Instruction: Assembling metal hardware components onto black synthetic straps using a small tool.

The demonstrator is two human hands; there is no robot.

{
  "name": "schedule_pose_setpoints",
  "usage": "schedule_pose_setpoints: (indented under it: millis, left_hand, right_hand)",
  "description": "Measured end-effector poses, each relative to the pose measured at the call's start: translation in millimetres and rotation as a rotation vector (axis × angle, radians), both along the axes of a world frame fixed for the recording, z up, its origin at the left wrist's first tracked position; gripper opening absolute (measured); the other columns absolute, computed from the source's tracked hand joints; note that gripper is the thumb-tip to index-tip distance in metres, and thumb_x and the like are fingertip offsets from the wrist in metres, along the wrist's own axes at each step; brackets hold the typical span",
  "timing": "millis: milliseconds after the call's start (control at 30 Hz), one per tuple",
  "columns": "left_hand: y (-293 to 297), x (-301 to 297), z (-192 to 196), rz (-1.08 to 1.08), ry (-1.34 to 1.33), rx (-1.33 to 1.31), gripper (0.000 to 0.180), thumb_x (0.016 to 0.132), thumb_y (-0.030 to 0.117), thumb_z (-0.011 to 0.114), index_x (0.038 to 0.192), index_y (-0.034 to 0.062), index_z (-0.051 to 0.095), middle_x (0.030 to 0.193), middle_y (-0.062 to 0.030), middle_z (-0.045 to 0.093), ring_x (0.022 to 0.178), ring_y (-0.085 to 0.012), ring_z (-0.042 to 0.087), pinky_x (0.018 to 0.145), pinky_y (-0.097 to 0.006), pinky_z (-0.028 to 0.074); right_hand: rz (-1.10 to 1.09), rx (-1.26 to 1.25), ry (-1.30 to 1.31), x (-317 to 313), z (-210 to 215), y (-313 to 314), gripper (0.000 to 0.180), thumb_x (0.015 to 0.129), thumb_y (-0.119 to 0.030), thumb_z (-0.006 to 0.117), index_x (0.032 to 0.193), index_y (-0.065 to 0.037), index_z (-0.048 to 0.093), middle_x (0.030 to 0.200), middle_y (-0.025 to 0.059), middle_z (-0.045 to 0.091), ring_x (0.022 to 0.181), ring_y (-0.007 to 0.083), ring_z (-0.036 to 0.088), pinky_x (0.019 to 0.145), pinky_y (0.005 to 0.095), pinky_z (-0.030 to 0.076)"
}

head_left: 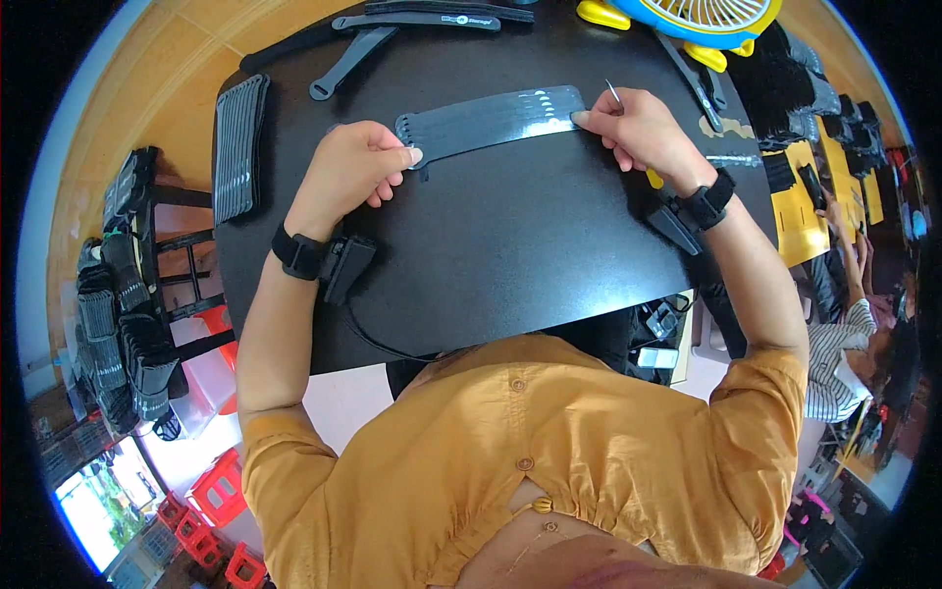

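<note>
A flat row of black straps [481, 126], side by side with rounded holed ends on the left and shiny clear pieces on the right, lies on the dark table. My left hand [358, 172] pinches the near left corner of the row between thumb and fingers. At the right end, my right hand [638, 133] is closed, with its thumb on the straps' edge. It also holds a slim tool; a thin metal tip [612, 91] sticks out above the fingers and a yellow part [654, 179] shows below the palm. The tool's kind is mostly hidden.
A stack of black straps [240, 147] lies at the table's left edge. Loose straps [422, 22] are at the far side, near a blue-and-yellow fan [711, 22]. More black straps [785, 83] are heaped at right. Another person in a striped top [834, 344] works at a yellow table.
</note>
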State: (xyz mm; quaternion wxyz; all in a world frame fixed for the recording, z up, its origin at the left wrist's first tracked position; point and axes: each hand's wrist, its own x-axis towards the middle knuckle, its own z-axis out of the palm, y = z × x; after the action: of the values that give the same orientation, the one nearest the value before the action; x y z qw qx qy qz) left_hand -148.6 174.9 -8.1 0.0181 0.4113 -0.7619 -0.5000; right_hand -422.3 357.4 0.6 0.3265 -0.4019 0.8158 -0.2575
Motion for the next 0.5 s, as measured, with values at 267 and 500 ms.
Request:
schedule_pose_setpoints:
  millis: [267,500]
  left_hand:
    - [0,14,8,0.029,0.154,0.031,0.021,0.089,0.023,0.069,0.094,0.0048,0.06,0.069,-0.0008,0.061,0.054,-0.0078,0.058,0.046,-0.021,0.045]
    - [15,70,54,0.059,0.007,-0.263,0.031,0.092,0.034,0.066,0.098,0.0046,0.06,0.073,-0.0016,0.061,0.062,-0.011,0.059,0.051,-0.023,0.047]
  right_hand:
    - [0.007,-0.04,-0.073,-6,2,5,0.026,0.092,-0.029,0.067,0.096,-0.005,0.058,0.065,-0.0034,0.055,0.046,0.0043,0.052,0.038,0.0179,0.034]
    - [0.021,-0.199,-0.063,-3,31,36,0.033,0.102,-0.036,0.048,0.111,-0.007,0.061,0.081,-0.0011,0.06,0.064,0.0055,0.056,0.054,0.0202,0.044]
